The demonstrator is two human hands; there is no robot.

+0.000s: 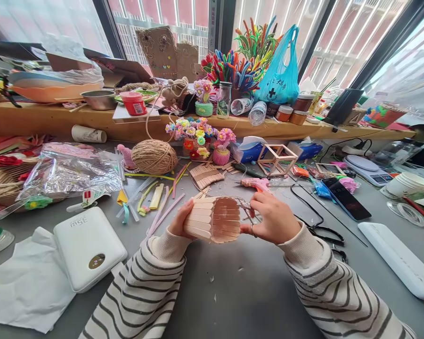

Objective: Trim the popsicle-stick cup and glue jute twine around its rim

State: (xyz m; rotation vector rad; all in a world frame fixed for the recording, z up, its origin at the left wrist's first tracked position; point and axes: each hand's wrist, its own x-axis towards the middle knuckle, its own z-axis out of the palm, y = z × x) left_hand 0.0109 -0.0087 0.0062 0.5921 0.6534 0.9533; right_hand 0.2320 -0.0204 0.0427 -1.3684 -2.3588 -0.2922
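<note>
My left hand (179,221) is closed around the base of a cup made of pale popsicle sticks (199,219). The cup lies on its side above the table, its open mouth turned toward the right and its brownish inside showing. At the rim, my right hand (273,216) is closed on a thin grey metal tool (246,210), partly hidden by the fingers, whose kind I cannot make out. Its fingers are close to the cup's right edge. Just behind, a pink glue gun (256,182) lies on the table, and a stack of popsicle sticks (207,176) rests beyond the cup.
A white power bank (90,249) lies at left, near tissue paper (28,282). Behind are a twine ball (154,157), small flower pots (221,153) and a wooden stick frame (277,160). At right lie a phone (346,198), black-handled scissors (327,235) and a scale (367,169).
</note>
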